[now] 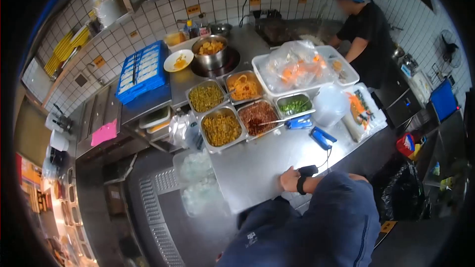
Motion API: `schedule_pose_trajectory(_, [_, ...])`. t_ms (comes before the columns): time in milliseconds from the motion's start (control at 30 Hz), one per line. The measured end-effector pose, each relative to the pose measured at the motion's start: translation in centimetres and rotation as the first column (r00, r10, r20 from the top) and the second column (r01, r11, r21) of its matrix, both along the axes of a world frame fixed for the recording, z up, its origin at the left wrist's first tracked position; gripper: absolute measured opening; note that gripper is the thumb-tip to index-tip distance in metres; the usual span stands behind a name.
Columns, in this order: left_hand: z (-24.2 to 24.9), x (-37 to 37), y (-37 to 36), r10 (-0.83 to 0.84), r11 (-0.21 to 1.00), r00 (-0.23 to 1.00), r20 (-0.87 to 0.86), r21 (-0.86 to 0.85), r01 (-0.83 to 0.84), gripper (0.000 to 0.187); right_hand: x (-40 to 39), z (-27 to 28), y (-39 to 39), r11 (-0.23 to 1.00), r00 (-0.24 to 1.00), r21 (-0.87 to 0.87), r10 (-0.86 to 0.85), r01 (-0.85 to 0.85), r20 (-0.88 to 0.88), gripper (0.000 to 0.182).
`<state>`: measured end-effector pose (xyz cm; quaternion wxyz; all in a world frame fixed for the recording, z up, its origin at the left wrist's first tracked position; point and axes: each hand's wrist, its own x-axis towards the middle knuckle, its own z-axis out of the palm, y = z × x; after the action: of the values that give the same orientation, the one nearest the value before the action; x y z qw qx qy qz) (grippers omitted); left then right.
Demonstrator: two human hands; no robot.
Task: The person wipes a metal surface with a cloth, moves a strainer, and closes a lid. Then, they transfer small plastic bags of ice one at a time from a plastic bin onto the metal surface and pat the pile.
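Observation:
My right hand [289,180], with a black band at the wrist, rests at the front edge of the steel table [247,173]. Its fingers look curled in, and what they may hold is hidden. A small black object [308,170] with a cable lies against it. Farther up the table are a blue device [323,138] and another blue item [299,121]. Steel trays of food stand beyond, among them green beans [205,96], a yellowish mix [221,128], a dark red mix [258,117] and chopped greens [295,105]. My left hand is out of view.
A white tub [262,75] holds bagged orange food. Beside it are a clear round container [329,105] and cut vegetables [360,111]. A pot [211,59] stands behind, near a blue crate [129,89]. A co-worker [368,32] leans over the back counter. A black bag [401,188] sits right.

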<state>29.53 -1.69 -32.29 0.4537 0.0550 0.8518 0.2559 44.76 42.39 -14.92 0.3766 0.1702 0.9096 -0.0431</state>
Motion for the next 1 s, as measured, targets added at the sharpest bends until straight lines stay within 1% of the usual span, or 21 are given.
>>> schedule_pose_trajectory(33, [-0.4, -0.9, 0.4, -0.021, 1.000, 1.000, 0.009, 0.011, 0.021, 0.020, -1.5, 3.8, -1.0, 0.998, 0.999, -0.037, -0.050, 0.050, 0.003, 0.030])
schedule_pose_trajectory(100, [-1.2, -2.4, 1.5, -0.063, 0.998, 0.998, 0.022, 0.033, 0.062, 0.020, -4.9, 5.0, -1.9, 0.995, 0.995, -0.010, -0.103, 0.103, -0.003, 0.031])
schedule_pose_trajectory(133, [-1.6, -3.3, 2.3, -0.092, 0.995, 0.996, 0.023, 0.046, 0.091, 0.020, -6.3, 3.4, -3.0, 0.993, 0.994, 0.044, -0.105, 0.106, -0.007, 0.029])
schedule_pose_trajectory(167, [-1.7, -4.3, 2.6, -0.106, 0.993, 0.994, 0.027, 0.051, 0.105, 0.020, -7.7, 3.1, -4.2, 0.990, 0.994, 0.092, -0.109, 0.109, -0.013, 0.026])
schedule_pose_trajectory(200, [-1.8, -5.3, 2.6, -0.129, 0.990, 0.991, 0.026, 0.062, 0.127, 0.020, -9.1, 3.0, -4.7, 0.987, 0.986, 0.043, -0.153, 0.156, -0.066, 0.025])
schedule_pose_trajectory(267, [-1.9, -7.1, 2.1, -0.175, 0.981, 0.984, 0.016, 0.089, 0.173, 0.020, -11.9, 4.4, -6.0, 0.968, 0.953, -0.074, -0.251, 0.242, -0.169, 0.022])
schedule_pose_trajectory(300, [-1.8, -8.2, 1.6, -0.199, 0.975, 0.980, 0.010, 0.105, 0.197, 0.020, -13.0, 2.6, -6.3, 0.950, 0.922, -0.055, -0.312, 0.308, -0.229, 0.021])
schedule_pose_trajectory(367, [-1.7, -10.9, 0.0, -0.236, 0.963, 0.972, -0.001, 0.137, 0.234, 0.019, -14.3, 2.2, -6.9, 0.985, 0.960, 0.037, -0.157, 0.170, -0.233, 0.022])
schedule_pose_trajectory(400, [-1.5, -12.3, -1.2, -0.254, 0.956, 0.967, -0.008, 0.148, 0.252, 0.019, -15.0, 3.6, -7.7, 0.969, 0.930, 0.035, -0.226, 0.246, -0.291, 0.024])
schedule_pose_trajectory(433, [-1.3, -13.7, -2.8, -0.260, 0.954, 0.965, -0.015, 0.153, 0.260, 0.019, -15.6, 2.2, -7.9, 0.954, 0.932, 0.099, -0.248, 0.282, -0.264, 0.025])
schedule_pose_trajectory(467, [-1.1, -15.2, -4.7, -0.267, 0.951, 0.963, -0.026, 0.153, 0.268, 0.019, -15.8, 2.3, -8.6, 0.937, 0.903, 0.103, -0.286, 0.333, -0.321, 0.024])
schedule_pose_trajectory(500, [-0.9, -16.6, -5.8, -0.265, 0.952, 0.964, -0.029, 0.152, 0.266, 0.019, -16.4, 1.4, -9.1, 0.900, 0.895, 0.157, -0.357, 0.407, -0.269, 0.024])
schedule_pose_trajectory(600, [-0.2, -20.8, -9.9, -0.244, 0.960, 0.969, -0.047, 0.127, 0.248, 0.019, -17.0, -2.4, -10.7, 0.842, 0.879, 0.307, -0.340, 0.443, -0.335, 0.024])
schedule_pose_trajectory(700, [-0.2, -24.5, -13.7, -0.215, 0.971, 0.975, -0.063, 0.091, 0.220, 0.019, -19.5, -1.2, -13.7, 0.728, 0.815, 0.366, -0.522, 0.579, -0.252, 0.028])
schedule_pose_trajectory(800, [-0.1, -27.3, -16.8, -0.200, 0.977, 0.977, -0.072, 0.053, 0.204, 0.019, -20.9, 0.2, -15.4, 0.626, 0.696, 0.307, -0.664, 0.717, -0.273, 0.042])
schedule_pose_trajectory(900, [0.2, -29.7, -18.7, -0.198, 0.979, 0.976, -0.088, 0.026, 0.201, 0.019, -21.5, -3.6, -15.2, 0.384, 0.523, 0.409, -0.792, 0.828, -0.315, 0.058])
schedule_pose_trajectory(933, [0.4, -30.4, -19.2, -0.200, 0.979, 0.975, -0.094, 0.022, 0.203, 0.018, -21.8, -3.2, -15.4, 0.390, 0.512, 0.384, -0.806, 0.837, -0.297, 0.061])
schedule_pose_trajectory(1000, [0.3, -32.0, -19.7, -0.205, 0.978, 0.974, -0.093, 0.010, 0.206, 0.018, -22.5, -0.4, -16.0, 0.399, 0.492, 0.336, -0.830, 0.853, -0.262, 0.068])
